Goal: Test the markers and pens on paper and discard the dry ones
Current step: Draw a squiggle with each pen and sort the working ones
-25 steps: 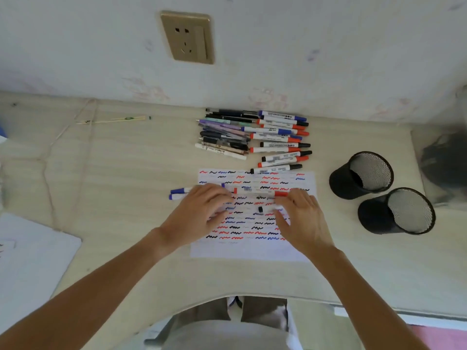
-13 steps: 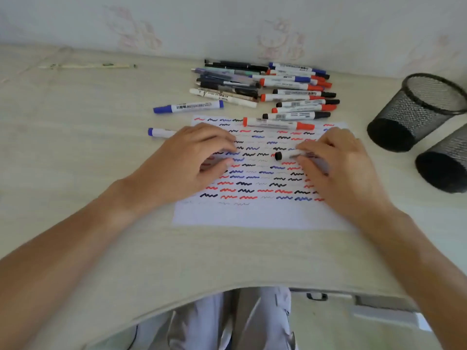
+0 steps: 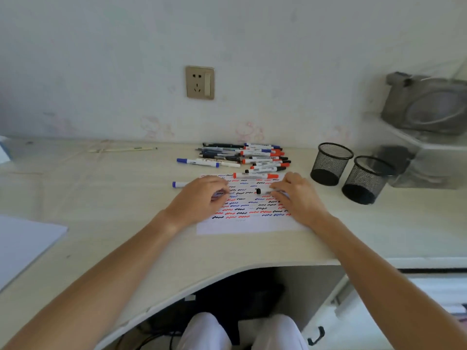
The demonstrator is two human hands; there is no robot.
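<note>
Black-capped marker (image 3: 262,191) under the right hand (image 3: 299,198), fingers pinching it on the paper (image 3: 249,226); left hand (image 3: 202,198) curled (contents hidden). Next, uncap and scribble.

One head-worn view looks forward and down, close over the desk (image 3: 101,210), facing the wall (image 3: 278,59)

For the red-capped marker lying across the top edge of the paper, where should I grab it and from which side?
Grip the red marker at mid-barrel, on the white part between its two red ends. It lies flat and crosswise, alone on the paper, so come straight down from above, pinching front and back. The right hand is nearest; the pile of pens behind leaves room.
</note>
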